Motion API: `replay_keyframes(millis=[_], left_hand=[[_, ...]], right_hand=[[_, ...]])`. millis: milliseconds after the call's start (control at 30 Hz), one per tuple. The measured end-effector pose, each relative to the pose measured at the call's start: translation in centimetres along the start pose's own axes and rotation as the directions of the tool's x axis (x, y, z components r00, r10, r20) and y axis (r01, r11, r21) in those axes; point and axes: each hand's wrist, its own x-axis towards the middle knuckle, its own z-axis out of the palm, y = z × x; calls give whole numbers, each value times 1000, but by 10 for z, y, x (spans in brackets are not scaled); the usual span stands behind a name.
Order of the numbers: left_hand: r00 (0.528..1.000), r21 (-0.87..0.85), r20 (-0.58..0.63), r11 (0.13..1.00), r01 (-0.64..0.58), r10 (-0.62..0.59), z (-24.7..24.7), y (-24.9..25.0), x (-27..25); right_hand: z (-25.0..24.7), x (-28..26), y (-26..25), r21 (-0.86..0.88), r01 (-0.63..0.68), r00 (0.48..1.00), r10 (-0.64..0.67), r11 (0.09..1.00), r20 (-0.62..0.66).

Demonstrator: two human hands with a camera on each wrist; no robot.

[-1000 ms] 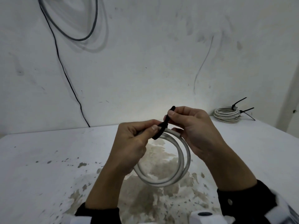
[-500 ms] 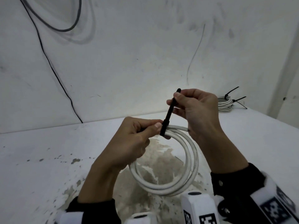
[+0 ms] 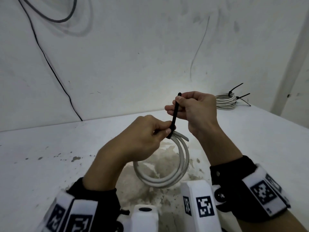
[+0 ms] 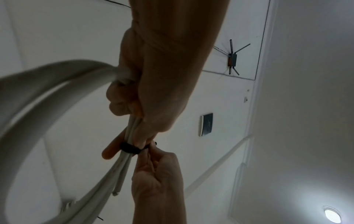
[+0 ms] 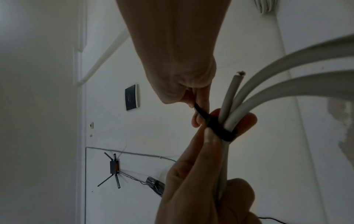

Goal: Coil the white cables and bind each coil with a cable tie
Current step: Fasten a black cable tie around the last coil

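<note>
Head down; wrists up (close).

White cable coil (image 3: 181, 158): smooth, matt plastic sheath, greyish-white – cut end frayed, rough at the tip. Black cable tie (image 3: 174, 114): matt plastic strap, cinched round the strands. Table (image 3: 50, 156): white painted top, chipped and flaking to a rough beige patch under the coil – scattered specks elsewhere. Wall (image 3: 133, 56): matt white paint, smudged and scuffed. Bound coil (image 3: 225, 102) at the far corner: same pale smooth sheath, black plastic ties. Sleeve cuffs (image 3: 234, 168): dark cloth, shiny metal snap.
</note>
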Motion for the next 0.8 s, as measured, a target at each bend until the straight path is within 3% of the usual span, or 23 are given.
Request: replay_keyframes(millis=[133,200,333,433,533,633,733,800], left_hand=[[995,174,99,985,-14,-4,-5,4,-2],[997,192,71,980,-43,30,-5,2,-2],[961,87,-247,990,-110,128,6,-3,-1],[900,-63,-435,996,-64,30,8,-8,-2],[823,-386,-542,920,-63,-171,-4,-12,0],[744,-637,-567,761,-124,-353,-25,-13,-1],[751,-763,-509,625,-167,-420,-39,-16,-5],[764,-804,-467,573,-158,-445,-41,-20,-9]], right_hand=[[-2,-1,-1,7,12,1000,-12,1000,12],[-1,-2,-2,5,68,998,-68,998,14],[0,-4,-7,54,224,972,-226,973,55],[3,-1,-2,-135,276,952,-250,952,179],[3,-1,6,-490,422,886,-231,763,402],[8,-12,12,-565,480,820,-114,671,561],[18,-21,14,-642,610,764,-132,465,631],[22,-24,15,-645,644,742,-134,411,656]])
